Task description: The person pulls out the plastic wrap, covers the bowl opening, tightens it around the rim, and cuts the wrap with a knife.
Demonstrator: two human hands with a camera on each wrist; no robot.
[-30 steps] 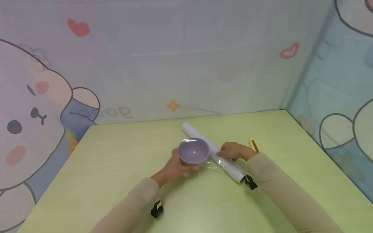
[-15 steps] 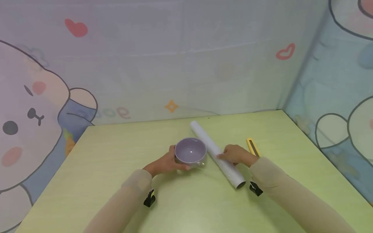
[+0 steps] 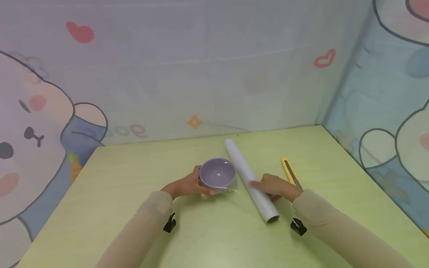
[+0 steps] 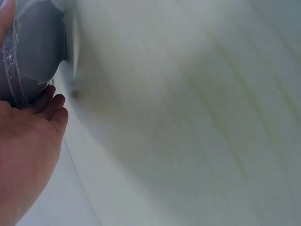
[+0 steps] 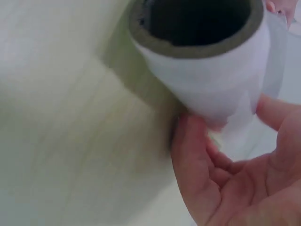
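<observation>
A purple bowl (image 3: pixel 218 174) sits in my left hand (image 3: pixel 186 186), thumb along its near side and fingers round its left. Clear cling film (image 3: pixel 230 191) bunches at the bowl's near edge. In the left wrist view, the wrinkled film clings to the bowl's grey-looking side (image 4: pixel 40 42), and fingertips curl beneath it. To the right, a long white roll of cling film (image 3: pixel 246 172) lies slanted, far end tipped left. My right hand (image 3: pixel 278 187) grips it around the middle, thumb on top. Its hollow cardboard core (image 5: pixel 197 47) shows in the right wrist view, with thumb and fingers either side.
A yellow utility knife (image 3: pixel 291 172) lies on the table just beyond the right wrist, partly behind the sleeve. The pale yellow-green table (image 3: pixel 134 175) ends at a cartoon-printed cloth backdrop (image 3: pixel 167 82) behind and at the right.
The roll has moved right and toward me with my right hand, away from the bowl. The bowl has shifted slightly left, and the film between them no longer shows stretched across.
</observation>
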